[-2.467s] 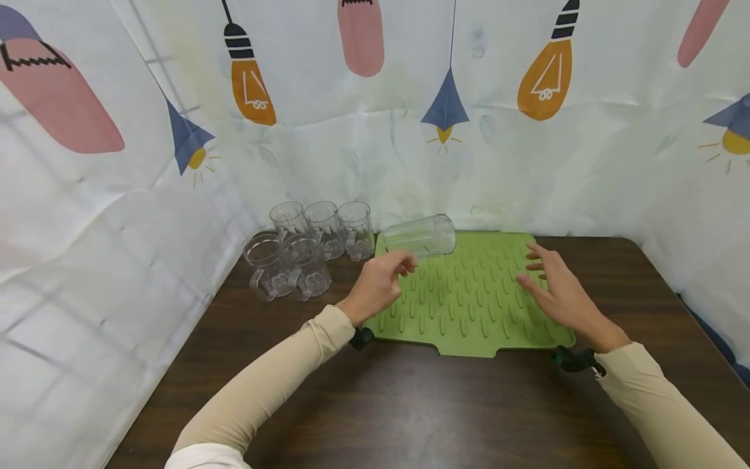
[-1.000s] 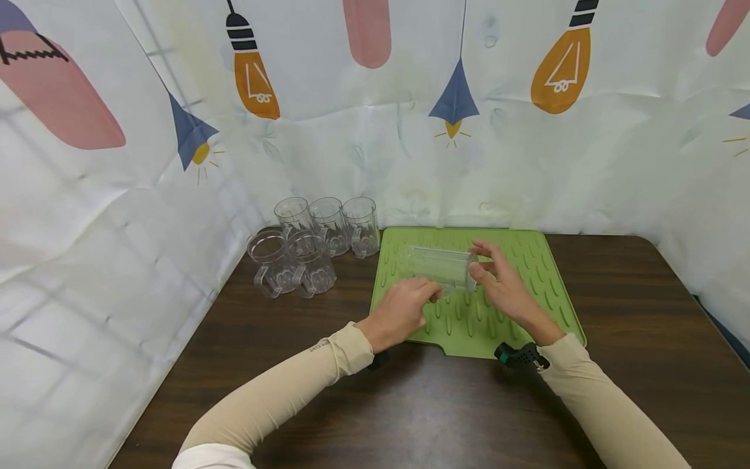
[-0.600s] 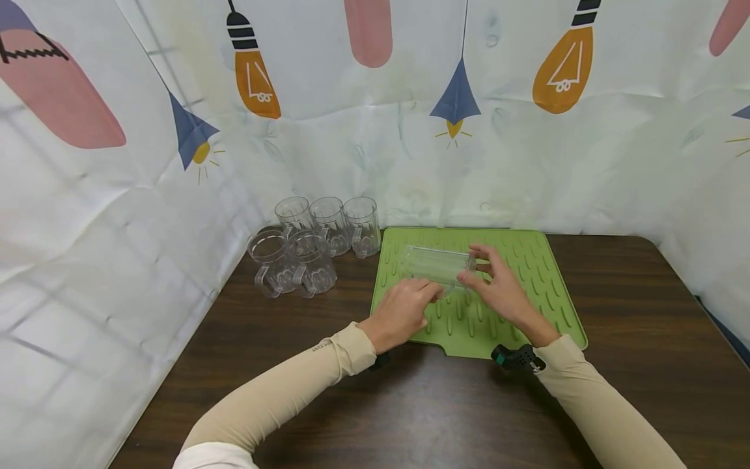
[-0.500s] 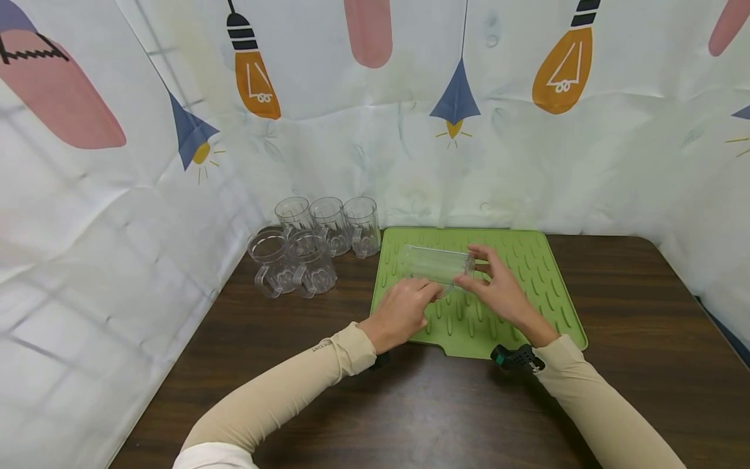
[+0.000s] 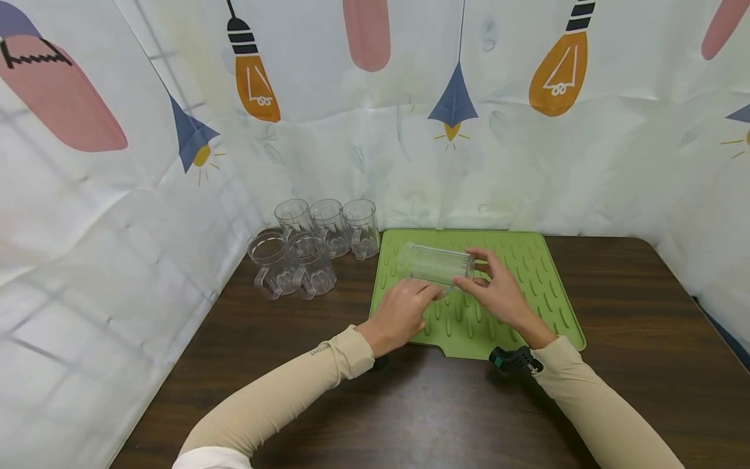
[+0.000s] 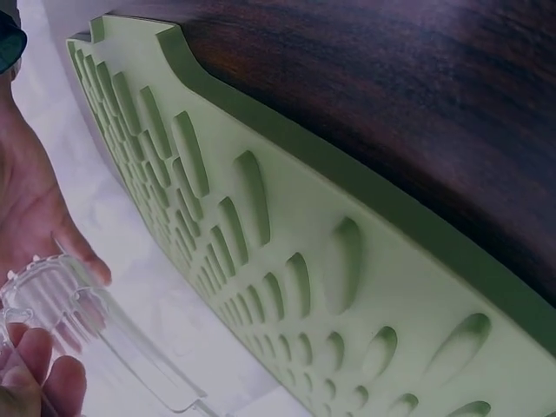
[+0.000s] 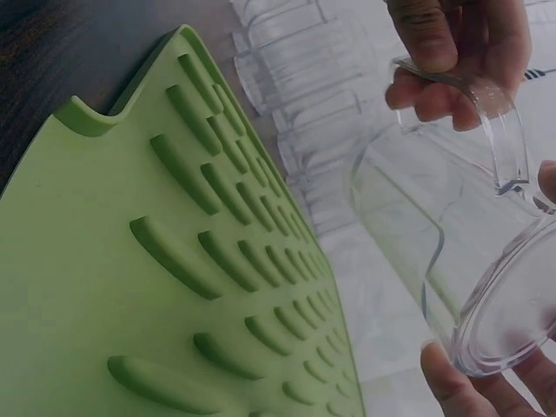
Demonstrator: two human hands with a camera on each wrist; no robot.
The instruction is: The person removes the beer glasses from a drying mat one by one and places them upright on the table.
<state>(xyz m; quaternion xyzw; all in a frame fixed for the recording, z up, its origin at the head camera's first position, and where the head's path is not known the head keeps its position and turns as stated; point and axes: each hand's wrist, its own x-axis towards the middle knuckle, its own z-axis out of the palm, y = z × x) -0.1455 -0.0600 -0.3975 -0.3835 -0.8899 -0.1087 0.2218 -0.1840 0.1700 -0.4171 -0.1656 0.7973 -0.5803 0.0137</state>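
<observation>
A clear mug (image 5: 439,262) is held on its side above the green ridged mat (image 5: 551,312). My left hand (image 5: 404,309) grips its handle, the fingers curled through it, as the right wrist view shows. At the other side, my right hand (image 5: 498,290) holds the end of the mug between thumb and fingers. That end is the thick, round base (image 7: 504,304). In the left wrist view, the mug (image 6: 113,339) stands out against the pale cloth, with left fingertips (image 6: 65,382) at the handle. Most of the handle is hidden behind my left hand in the head view.
Several clear mugs (image 5: 313,264) stand upright with their handles toward me, left of the mat on the dark wooden table (image 5: 422,410). A white cloth (image 5: 328,156) printed with lamps hangs behind and along the left. The mat has a tab at its front edge.
My left hand has carried the mug right and nearer me, over the mat. My right hand has moved left from the mat's right side and taken hold of the base. Lately both stay nearly still.
</observation>
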